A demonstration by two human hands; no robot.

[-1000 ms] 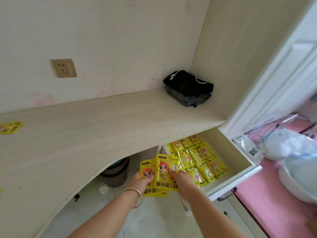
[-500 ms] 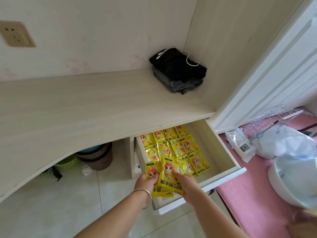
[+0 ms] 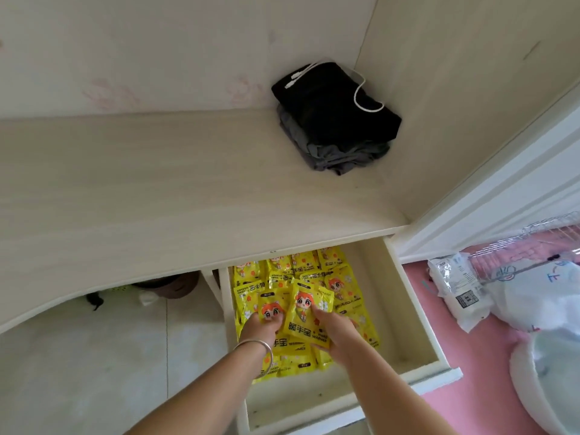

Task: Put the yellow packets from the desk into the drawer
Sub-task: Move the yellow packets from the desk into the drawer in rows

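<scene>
Fingers (image 3: 317, 313) of both hands pinch yellow packets (image 3: 306, 318) printed "HAND WARMER" over the drawer (image 3: 417, 315).

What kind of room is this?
Probably a bedroom at home: a built-in desk with folded clothes in its corner, an open drawer of yellow packets, and what looks like pink bedding alongside.
</scene>
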